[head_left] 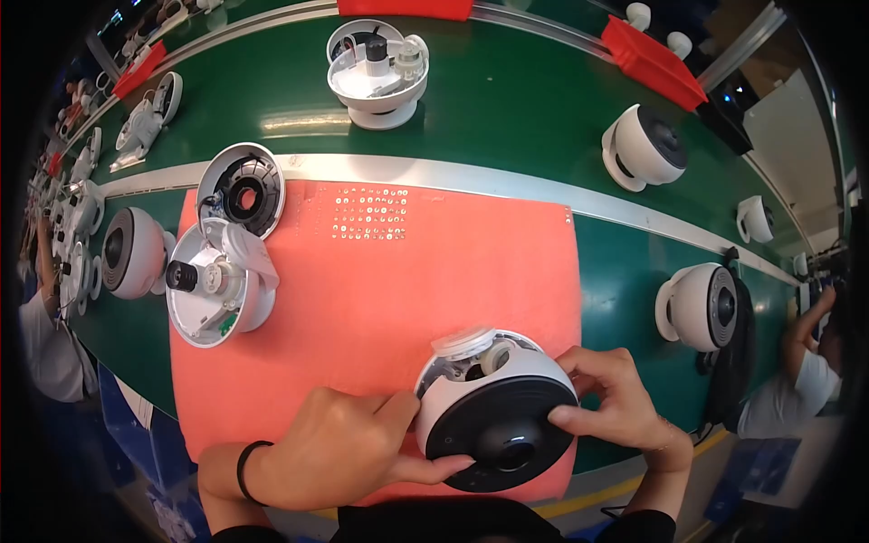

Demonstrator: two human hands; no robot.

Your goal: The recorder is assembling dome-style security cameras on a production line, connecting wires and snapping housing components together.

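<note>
A white dome camera with a round black front face (496, 412) rests on the near edge of an orange mat (380, 299). My left hand (339, 448) grips its left side, thumb and fingers on the white shell and black rim. My right hand (615, 407) holds its right side, fingertips on the black face. A white inner part shows at the top of the housing. An open camera base with its lens module (217, 285) and a round back cover (241, 190) lie at the mat's far left.
Several small screws (369, 214) lie in rows at the mat's far edge. More white dome cameras (644, 145) (699, 308) (134, 253) and an open unit (378, 72) stand on the green conveyor. Red bins (652, 59) line the back. Other people work at both sides.
</note>
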